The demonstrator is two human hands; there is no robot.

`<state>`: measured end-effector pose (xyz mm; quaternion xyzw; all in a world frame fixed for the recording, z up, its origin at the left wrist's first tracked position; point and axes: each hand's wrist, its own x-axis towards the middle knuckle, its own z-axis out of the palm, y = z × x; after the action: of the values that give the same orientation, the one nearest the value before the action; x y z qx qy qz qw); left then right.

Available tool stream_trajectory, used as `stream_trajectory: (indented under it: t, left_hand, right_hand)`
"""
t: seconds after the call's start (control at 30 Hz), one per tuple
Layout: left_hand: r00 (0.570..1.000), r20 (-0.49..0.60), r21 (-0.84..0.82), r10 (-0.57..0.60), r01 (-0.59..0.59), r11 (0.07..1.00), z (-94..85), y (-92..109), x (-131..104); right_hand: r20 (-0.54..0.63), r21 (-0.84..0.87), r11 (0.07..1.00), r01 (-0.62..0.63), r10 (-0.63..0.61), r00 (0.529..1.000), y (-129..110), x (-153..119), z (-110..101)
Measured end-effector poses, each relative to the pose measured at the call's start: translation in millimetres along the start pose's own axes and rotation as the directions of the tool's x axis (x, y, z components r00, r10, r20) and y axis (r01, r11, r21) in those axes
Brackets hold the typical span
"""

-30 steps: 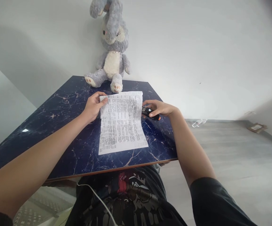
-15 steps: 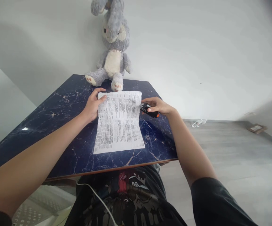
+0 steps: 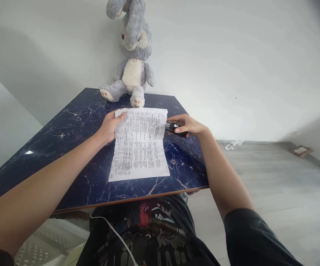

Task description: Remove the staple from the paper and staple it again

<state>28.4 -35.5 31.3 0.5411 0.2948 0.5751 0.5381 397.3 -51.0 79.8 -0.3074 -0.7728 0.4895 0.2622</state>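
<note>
A creased sheet of paper (image 3: 140, 144), covered in dense print, slopes over the blue tabletop, its far part lifted. My left hand (image 3: 112, 125) grips its upper left corner, thumb on the printed face and the other fingers behind. At the right edge of the paper, my right hand (image 3: 189, 125) is closed around a small black stapler (image 3: 176, 129) with an orange end. The stapler's front meets the paper's edge; whether its jaws are around the paper cannot be made out.
A grey plush rabbit (image 3: 133, 74) sits at the table's far end, against the wall. The dark blue marbled table (image 3: 74, 144) ends close to my body. A white cable (image 3: 112, 229) hangs over my lap. On the floor to the right lies a small flat brown item (image 3: 300, 150).
My left fingers have slipped further behind the paper's upper corner. The paper's right edge and the stapler have shifted very slightly to the right; both hands keep their holds.
</note>
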Motion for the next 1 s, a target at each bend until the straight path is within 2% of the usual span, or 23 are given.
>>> stream_trajectory:
  t: [0.47,0.77,1.0]
  left_hand:
    - [0.998,0.023,-0.015,-0.053,0.053,0.998,0.5,2,-1]
    - [0.994,0.064,0.018,-0.09,0.089,0.996,4.0,0,-4]
    - [0.993,0.07,0.016,-0.097,0.097,0.995,5.1,0,-5]
  right_hand:
    - [-0.074,-0.032,0.999,0.023,-0.026,0.997,-5,-10,-13]
    - [-0.032,-0.024,0.999,0.037,-0.038,0.999,-7,-9,-11]
    - [-0.026,-0.045,0.999,-0.005,0.004,1.0,-9,-9,-11]
